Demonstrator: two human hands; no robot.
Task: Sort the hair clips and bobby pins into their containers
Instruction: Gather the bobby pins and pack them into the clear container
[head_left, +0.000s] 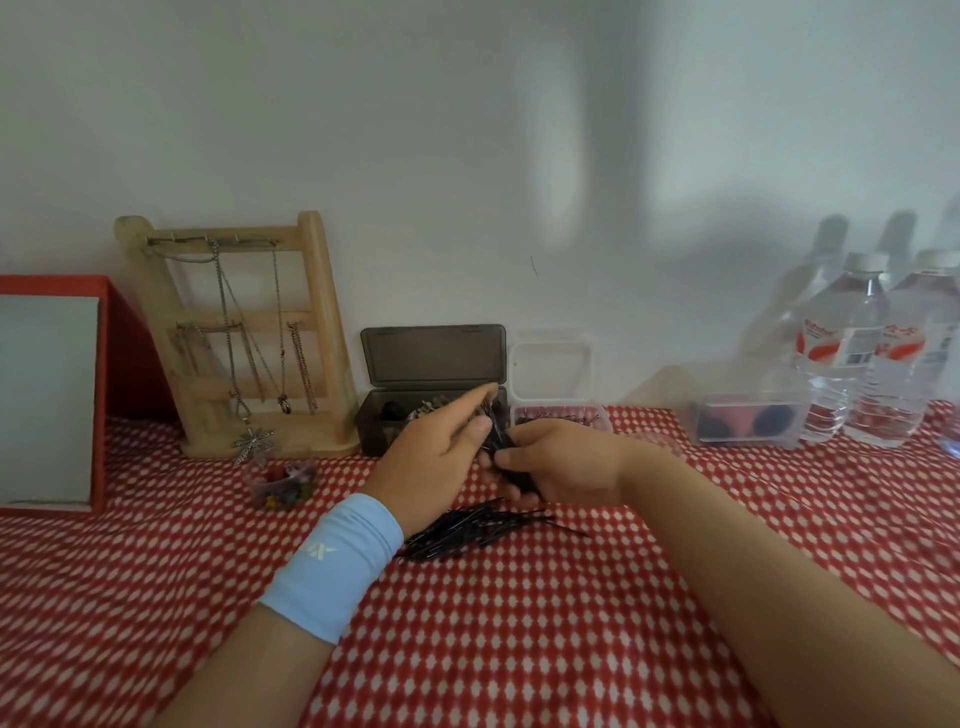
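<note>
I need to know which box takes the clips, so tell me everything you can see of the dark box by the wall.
The dark box is a smoky, translucent plastic case, rectangular, with a hinged lid standing open against the wall. It sits on the red patterned cloth between the wooden jewellery stand and the clear box. Small dark and pale items lie inside, too blurred to name. The left hand hides its front right part.

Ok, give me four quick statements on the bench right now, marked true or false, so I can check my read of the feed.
1. A loose pile of bobby pins lies on the cloth below the hands. True.
2. The dark box has its lid shut. False: the lid stands open.
3. The left hand and right hand both grip dark pins. True.
4. The water bottles stand at the left. False: they stand at the right.
</note>
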